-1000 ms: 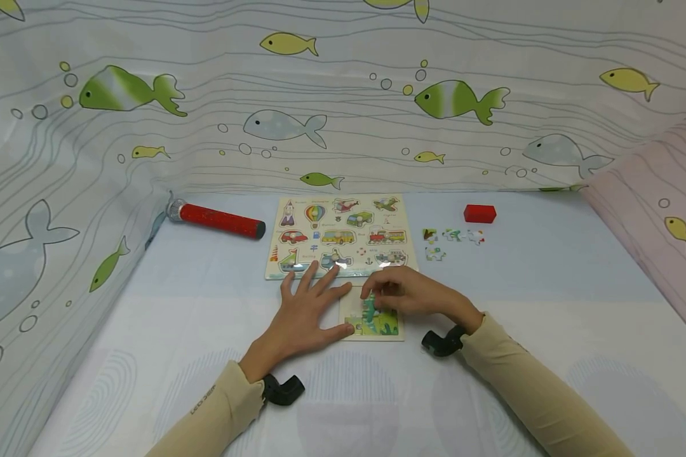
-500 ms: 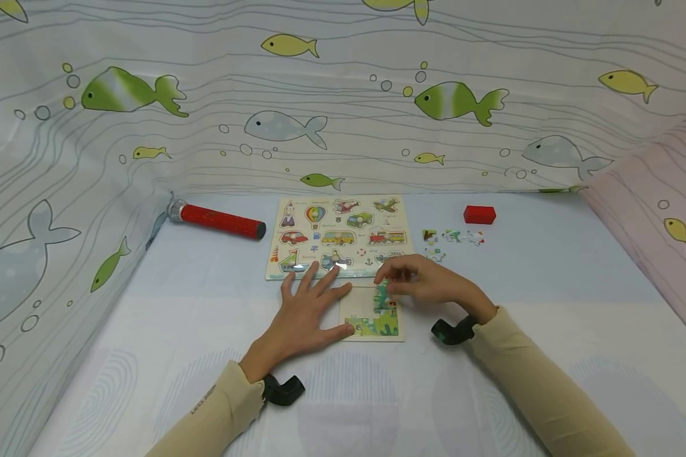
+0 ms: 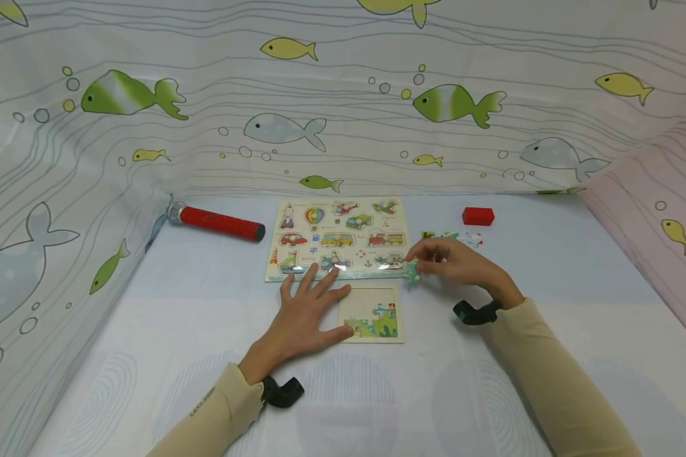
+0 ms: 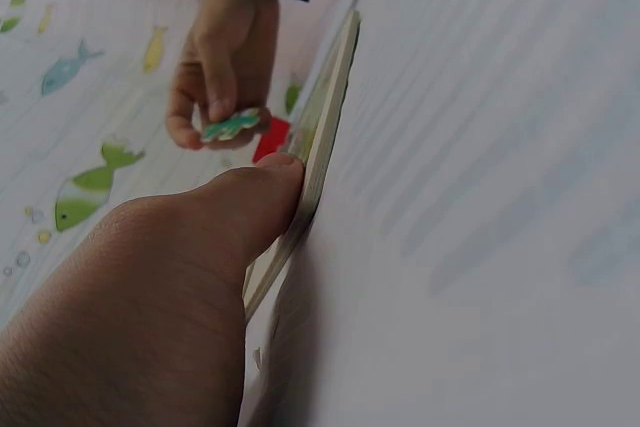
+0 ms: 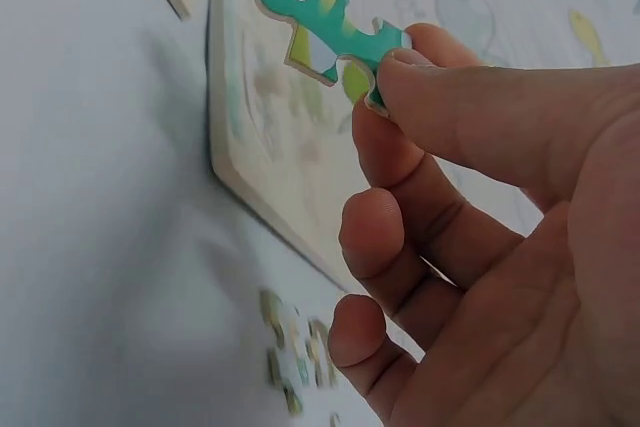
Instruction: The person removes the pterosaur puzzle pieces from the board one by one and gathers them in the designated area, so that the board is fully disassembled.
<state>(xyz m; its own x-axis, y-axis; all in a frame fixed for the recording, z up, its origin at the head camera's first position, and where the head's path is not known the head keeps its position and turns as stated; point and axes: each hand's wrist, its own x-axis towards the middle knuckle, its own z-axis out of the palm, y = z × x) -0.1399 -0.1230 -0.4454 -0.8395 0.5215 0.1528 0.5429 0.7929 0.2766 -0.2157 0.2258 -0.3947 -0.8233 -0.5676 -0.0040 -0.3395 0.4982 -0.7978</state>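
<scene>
My right hand (image 3: 460, 261) pinches a green jigsaw puzzle piece (image 5: 345, 32) between thumb and forefinger, held up over the right corner of the vehicle board. Its other fingers are loosely curled, as the right wrist view shows. My left hand (image 3: 298, 322) lies with fingers spread, its thumb touching the left side of a small square wooden puzzle tray (image 3: 361, 303). Some joined green pieces (image 3: 377, 327) fill the tray's bottom and part of its right side; bare wood shows elsewhere. Loose puzzle pieces (image 5: 290, 342) lie beyond the right hand, partly hidden by it in the head view.
Behind the tray lies a larger board with vehicle pictures (image 3: 337, 222). A red flashlight-shaped cylinder (image 3: 220, 222) with a silver end lies at the back left. At the back right sits a red block (image 3: 477, 216). Fish-printed cloth (image 3: 343, 127) rises behind the table.
My right hand has lifted the green puzzle piece off the tray and carried it right and away toward the loose pieces. My left hand stays in place.
</scene>
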